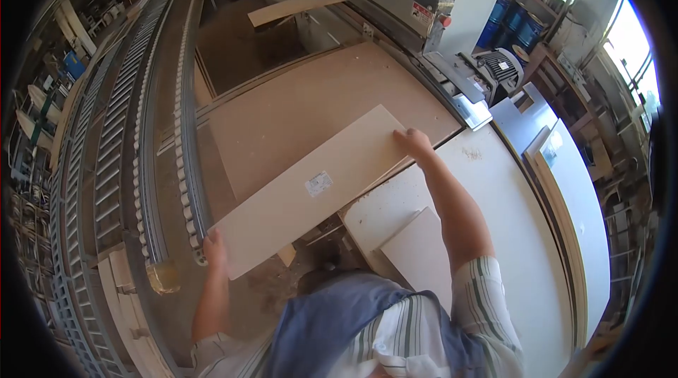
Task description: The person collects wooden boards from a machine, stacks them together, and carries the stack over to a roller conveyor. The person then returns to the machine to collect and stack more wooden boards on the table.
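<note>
A long, pale flat board (282,217) with a small white printed label (318,184) spans the space between my two hands. My left hand (216,249) grips its near left end, close to the end of a roller rail. At the far right end, my right hand (414,143) is closed on the board's edge. The board slants up to the right, partly over a brown panel surface (304,102). Whether it rests on that surface, I cannot tell.
Roller conveyor rails (185,131) run along the left. A white worktop (487,194) holding another pale board (421,247) is on the right. Beyond it stand a motor (498,63) and a machine head with a red knob (444,20). Stacked panels (565,187) line the far right.
</note>
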Tool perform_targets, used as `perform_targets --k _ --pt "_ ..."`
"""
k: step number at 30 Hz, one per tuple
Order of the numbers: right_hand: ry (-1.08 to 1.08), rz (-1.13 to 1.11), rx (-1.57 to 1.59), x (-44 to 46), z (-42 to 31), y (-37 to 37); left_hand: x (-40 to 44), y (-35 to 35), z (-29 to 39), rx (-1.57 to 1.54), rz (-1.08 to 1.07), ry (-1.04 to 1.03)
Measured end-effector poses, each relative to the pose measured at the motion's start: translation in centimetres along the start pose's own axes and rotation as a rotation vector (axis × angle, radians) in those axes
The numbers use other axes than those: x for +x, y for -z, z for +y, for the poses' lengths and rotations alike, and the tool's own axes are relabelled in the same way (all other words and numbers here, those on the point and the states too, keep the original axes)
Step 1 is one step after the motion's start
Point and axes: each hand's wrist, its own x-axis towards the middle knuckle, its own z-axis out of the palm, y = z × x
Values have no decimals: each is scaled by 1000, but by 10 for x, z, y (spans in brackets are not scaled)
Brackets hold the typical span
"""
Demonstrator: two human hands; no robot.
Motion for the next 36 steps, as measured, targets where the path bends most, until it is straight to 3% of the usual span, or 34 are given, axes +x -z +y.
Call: perform_targets --k 4,7,11,12,14,15,16,19,22,23,25,27,30,32,34,36 --pt "137 71 -4 -39 5 76 -7 2 23 -193 -93 -1" --pt "150 205 163 -118 39 142 9 -4 37 -263 -278 28" --pt "48 412 691 -243 140 165 -6 -22 86 -316 -514 49" --pt "-9 385 733 -283 176 167 -16 -37 108 -375 -590 22" --pt "-396 559 292 -359 204 159 -35 -70 134 -353 -761 22" --pt "-517 590 228 -398 221 147 -49 -89 150 -343 -785 23" --pt "-633 622 160 -435 237 135 -68 -108 168 -324 -950 -30" --pt "-887 705 36 -533 275 86 -135 -161 216 -260 -1454 -201" --pt "-1070 755 93 -594 281 49 -193 -206 234 -110 -1597 -370" --pt "-1115 721 90 -604 284 42 -206 -216 233 -108 -1620 -384" --pt "-1185 694 89 -617 294 20 -229 -235 226 75 -1542 -610" --pt "-1051 654 -220 -627 313 -8 -252 -249 210 237 -1437 -812" --pt "-1003 576 -139 -628 331 -22 -256 -254 196 218 -1369 -762" --pt "-1133 707 374 -622 328 -27 -249 -246 201 112 -1663 -431" --pt "-1182 550 357 -622 336 -18 -252 -232 208 4 -1694 -370" --pt "-1181 537 340 -625 357 -23 -248 -251 178 -30 -1639 -487"
